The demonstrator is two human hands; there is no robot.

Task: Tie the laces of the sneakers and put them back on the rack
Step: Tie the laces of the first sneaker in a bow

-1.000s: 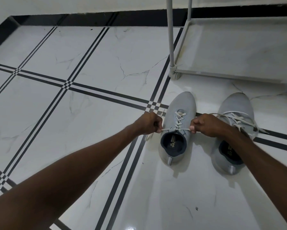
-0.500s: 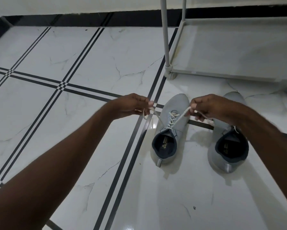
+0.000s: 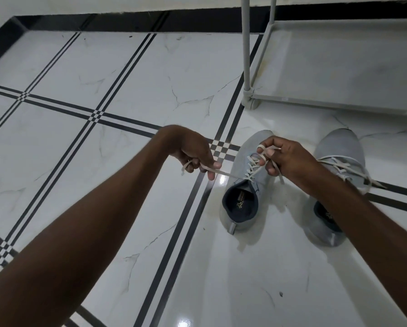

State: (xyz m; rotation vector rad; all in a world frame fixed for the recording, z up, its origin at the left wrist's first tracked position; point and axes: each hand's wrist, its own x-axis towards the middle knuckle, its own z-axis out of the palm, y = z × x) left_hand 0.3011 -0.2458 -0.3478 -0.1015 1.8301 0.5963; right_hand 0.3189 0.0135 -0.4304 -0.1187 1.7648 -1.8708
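Two grey sneakers stand side by side on the tiled floor, toes pointing away from me. The left sneaker (image 3: 242, 192) has white laces (image 3: 250, 169) that both my hands hold. My left hand (image 3: 193, 153) pinches one lace end and holds it taut out to the left of the shoe. My right hand (image 3: 283, 159) is over the shoe's tongue with the other lace end looped around its fingers. The right sneaker (image 3: 339, 156) lies partly under my right forearm, its laces loose and trailing onto the floor.
The white shoe rack (image 3: 339, 64) stands just beyond the sneakers at the upper right, its lowest shelf bare, with a leg post (image 3: 246, 55) near the left shoe's toe. White marble floor with black stripes (image 3: 98, 114) spreads to the left. A black skirting runs along the far wall.
My hands pulled the lace ends tight sideways, then lifted them. Now the right hand has wound its end into a loop over the tongue while the left holds its end stretched to the left.
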